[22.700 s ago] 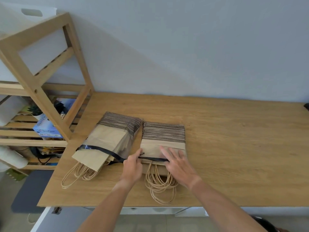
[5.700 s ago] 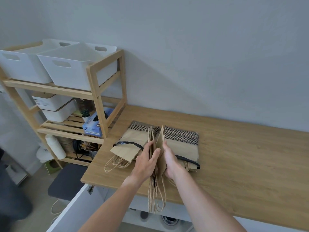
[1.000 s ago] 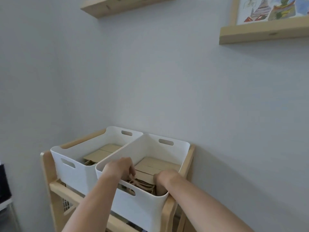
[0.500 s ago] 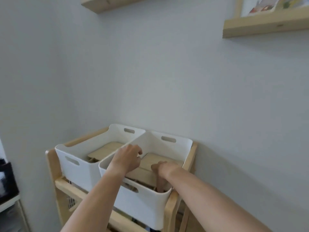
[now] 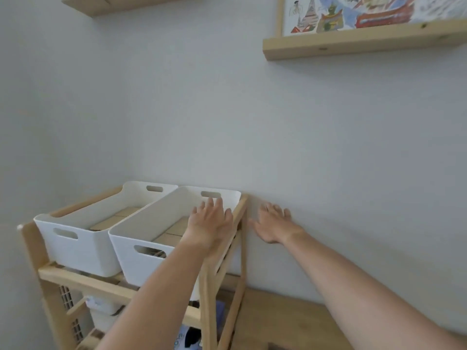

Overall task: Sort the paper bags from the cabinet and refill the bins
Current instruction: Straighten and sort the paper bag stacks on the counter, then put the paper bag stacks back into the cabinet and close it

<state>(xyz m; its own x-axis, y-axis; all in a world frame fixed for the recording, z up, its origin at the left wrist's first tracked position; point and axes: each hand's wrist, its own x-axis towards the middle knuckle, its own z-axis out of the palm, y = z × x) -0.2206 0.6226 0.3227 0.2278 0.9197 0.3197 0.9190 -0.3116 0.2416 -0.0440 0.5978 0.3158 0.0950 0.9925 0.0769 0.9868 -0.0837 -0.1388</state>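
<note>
Two empty hands, two bins with bags in them, so this load looks dropped off

Nearest the camera, the left hand (image 5: 211, 223) hovers flat with fingers spread over the right white bin (image 5: 141, 242), and the right hand (image 5: 274, 223) is splayed open too, out past the wooden rack (image 5: 222, 251) in front of the wall, holding nothing. Brown paper bags (image 5: 171, 232) lie flat inside that bin, and more sit in the left white bin (image 5: 75, 242) just beside it. Whether any bags are left to sort can't be told from here. Farther up, a framed picture (image 5: 366, 13) rests on a wall shelf (image 5: 353, 44); no readable writing or brand anywhere.
</note>
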